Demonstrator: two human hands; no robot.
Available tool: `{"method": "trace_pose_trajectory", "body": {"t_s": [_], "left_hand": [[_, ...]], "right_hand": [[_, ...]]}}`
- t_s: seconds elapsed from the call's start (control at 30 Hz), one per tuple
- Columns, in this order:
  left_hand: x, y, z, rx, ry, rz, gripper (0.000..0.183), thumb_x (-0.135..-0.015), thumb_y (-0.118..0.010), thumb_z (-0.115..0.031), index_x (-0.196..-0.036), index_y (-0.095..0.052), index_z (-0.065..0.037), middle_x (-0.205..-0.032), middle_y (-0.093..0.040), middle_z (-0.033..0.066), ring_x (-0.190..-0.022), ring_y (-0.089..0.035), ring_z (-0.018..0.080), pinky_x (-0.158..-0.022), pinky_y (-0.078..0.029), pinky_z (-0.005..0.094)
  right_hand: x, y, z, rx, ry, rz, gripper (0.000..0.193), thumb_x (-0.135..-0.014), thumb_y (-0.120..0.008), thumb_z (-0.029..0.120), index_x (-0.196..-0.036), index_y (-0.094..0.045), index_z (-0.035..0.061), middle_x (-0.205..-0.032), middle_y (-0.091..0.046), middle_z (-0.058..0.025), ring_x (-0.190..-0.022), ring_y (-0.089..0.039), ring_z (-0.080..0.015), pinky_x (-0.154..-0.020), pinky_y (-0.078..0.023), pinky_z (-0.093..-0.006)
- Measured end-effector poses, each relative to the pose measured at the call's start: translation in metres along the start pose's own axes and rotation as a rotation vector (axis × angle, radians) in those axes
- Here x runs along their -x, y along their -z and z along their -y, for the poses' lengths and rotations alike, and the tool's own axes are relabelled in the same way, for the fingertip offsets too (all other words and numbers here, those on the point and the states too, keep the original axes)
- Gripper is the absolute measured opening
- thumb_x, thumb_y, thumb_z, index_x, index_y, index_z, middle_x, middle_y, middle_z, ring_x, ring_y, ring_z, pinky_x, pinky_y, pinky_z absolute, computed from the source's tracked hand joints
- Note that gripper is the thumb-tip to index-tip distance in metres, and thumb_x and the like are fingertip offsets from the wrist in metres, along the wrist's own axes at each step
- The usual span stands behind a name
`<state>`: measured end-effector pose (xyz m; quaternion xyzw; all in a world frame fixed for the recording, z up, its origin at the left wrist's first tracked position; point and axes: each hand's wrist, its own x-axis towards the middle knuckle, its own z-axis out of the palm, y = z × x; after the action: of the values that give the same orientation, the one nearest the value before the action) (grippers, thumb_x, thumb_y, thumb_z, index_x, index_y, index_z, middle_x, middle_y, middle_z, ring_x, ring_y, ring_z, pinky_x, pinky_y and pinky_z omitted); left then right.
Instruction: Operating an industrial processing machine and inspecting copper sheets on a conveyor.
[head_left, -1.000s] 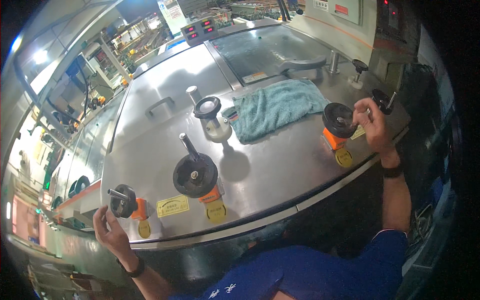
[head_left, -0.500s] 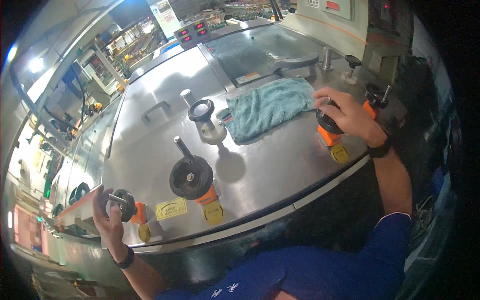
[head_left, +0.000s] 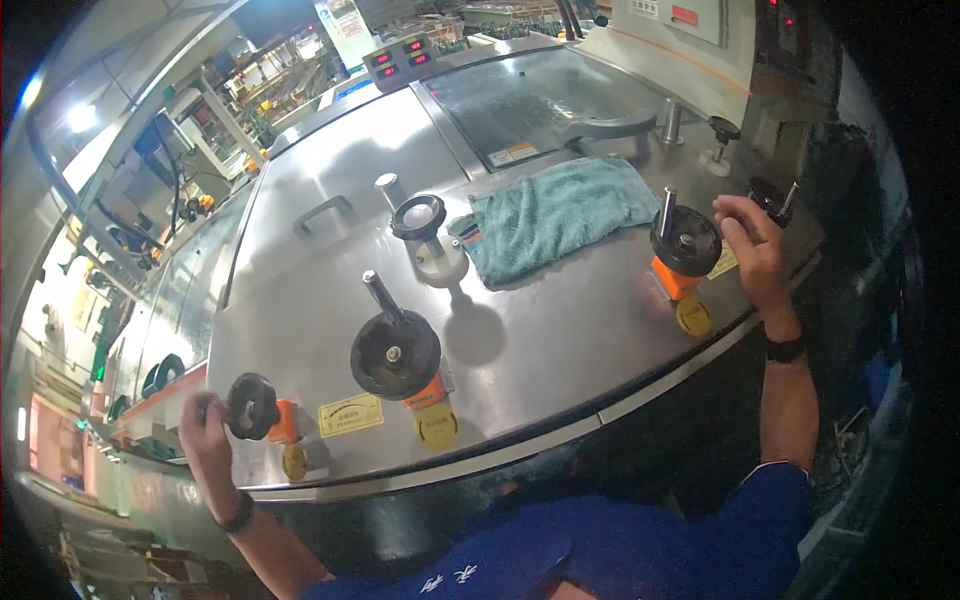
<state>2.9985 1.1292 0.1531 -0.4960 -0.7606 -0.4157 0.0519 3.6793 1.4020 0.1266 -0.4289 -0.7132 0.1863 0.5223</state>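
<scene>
At the left end of a steel machine top, my left hand (head_left: pixel 207 445) is closed beside a black handwheel (head_left: pixel 252 406) on an orange base, its curled, slightly blurred fingers around the wheel's crank handle, which is mostly hidden. My right hand (head_left: pixel 760 260) hovers between a right-hand black handwheel (head_left: pixel 687 242) with an upright metal handle and the farthest-right handwheel (head_left: pixel 768 203), partly behind the fingers. Nothing shows in the right hand; its fingers are loosely bent, with thumb and forefinger apart. Another large handwheel (head_left: pixel 395 355) stands between, untouched.
A folded teal towel (head_left: pixel 560 215) lies on the steel top (head_left: pixel 540 350). Near it stands a white post with a black knob (head_left: pixel 418 216). Behind are a grey lid handle (head_left: pixel 620 127), a glass panel (head_left: pixel 520 95) and a red digital display box (head_left: pixel 398 62). Yellow labels (head_left: pixel 350 416) mark the front.
My right hand has let go of the right-hand handwheel and moved right. The left wheel has turned, its handle now going into my left hand. The view has shifted slightly.
</scene>
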Motion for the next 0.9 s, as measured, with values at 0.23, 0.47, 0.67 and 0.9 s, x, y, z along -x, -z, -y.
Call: {"method": "trace_pose_trajectory", "body": {"t_s": [0.23, 0.47, 0.67, 0.9], "left_hand": [[-0.014, -0.036, -0.067, -0.186, -0.112, 0.109, 0.014, -0.096, -0.06, -0.006, -0.107, -0.058, 0.002, -0.087, -0.066, 0.0198, -0.08, -0.067, 0.029, -0.076, -0.052, 0.0371], [0.003, 0.018, -0.014, -0.242, -0.113, 0.031, 0.012, -0.095, -0.061, -0.008, -0.104, -0.059, 0.001, -0.08, -0.066, 0.0182, -0.072, -0.067, 0.0301, -0.072, -0.051, 0.0392], [0.014, -0.016, -0.069, -0.136, -0.004, 0.15, 0.013, -0.096, -0.061, -0.01, -0.105, -0.06, 0.0, -0.081, -0.066, 0.0184, -0.076, -0.068, 0.0249, -0.072, -0.051, 0.0386], [-0.037, -0.019, -0.04, -0.29, -0.033, 0.074, 0.014, -0.094, -0.06, -0.007, -0.104, -0.057, 0.003, -0.085, -0.065, 0.0237, -0.081, -0.067, 0.0373, -0.075, -0.05, 0.0428]], "right_hand": [[-0.009, 0.006, -0.019, -0.023, -0.174, -0.079, 0.022, -0.105, -0.056, 0.015, -0.115, -0.07, 0.0015, -0.107, -0.069, -0.0038, -0.102, -0.064, -0.013, -0.09, -0.052, -0.029], [0.006, 0.005, -0.043, 0.078, -0.192, -0.106, 0.022, -0.103, -0.058, 0.017, -0.113, -0.071, 0.0008, -0.103, -0.071, -0.0054, -0.096, -0.065, -0.0151, -0.087, -0.051, -0.0285], [0.019, 0.001, -0.066, -0.025, -0.351, -0.14, 0.023, -0.102, -0.058, 0.018, -0.107, -0.071, 0.0, -0.094, -0.068, -0.003, -0.089, -0.063, -0.0133, -0.083, -0.051, -0.03], [0.025, 0.003, -0.083, -0.026, -0.251, -0.087, 0.02, -0.102, -0.057, 0.015, -0.101, -0.069, -0.0011, -0.093, -0.066, -0.0024, -0.09, -0.062, -0.0127, -0.083, -0.05, -0.0302]]}}
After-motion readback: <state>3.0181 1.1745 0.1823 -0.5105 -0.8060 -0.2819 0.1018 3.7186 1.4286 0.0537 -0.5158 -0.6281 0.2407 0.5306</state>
